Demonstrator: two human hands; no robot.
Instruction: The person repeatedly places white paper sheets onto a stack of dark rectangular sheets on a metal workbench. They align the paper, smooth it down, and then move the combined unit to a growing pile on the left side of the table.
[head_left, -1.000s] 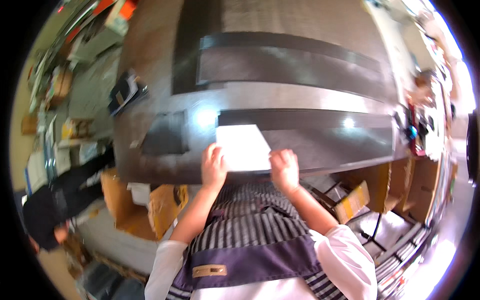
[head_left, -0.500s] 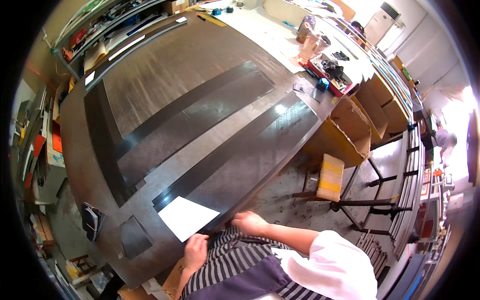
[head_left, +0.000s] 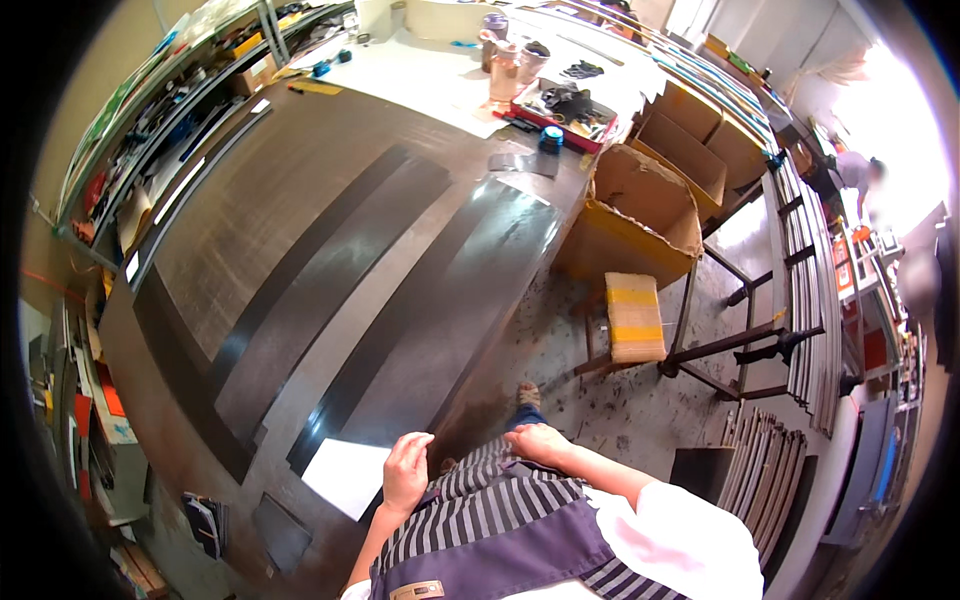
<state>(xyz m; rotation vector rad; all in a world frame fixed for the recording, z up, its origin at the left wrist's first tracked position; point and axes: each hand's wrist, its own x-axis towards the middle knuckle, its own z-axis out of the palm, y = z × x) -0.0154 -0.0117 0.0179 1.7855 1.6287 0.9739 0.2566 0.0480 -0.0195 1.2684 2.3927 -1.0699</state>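
Head cam – looks down, near, over workbench [head_left: 330, 260].

Both forearms come up from the lower edge, bare below white sleeves. The left hand [head_left: 405, 472] is raised in front of the body, fingers loosely curled and holding nothing. The right hand [head_left: 538, 443] lies lower, palm down, fingers bent and likewise empty.

Left hand [head_left: 405, 472] beside white sheet [head_left: 348, 476] on workbench [head_left: 300, 230]
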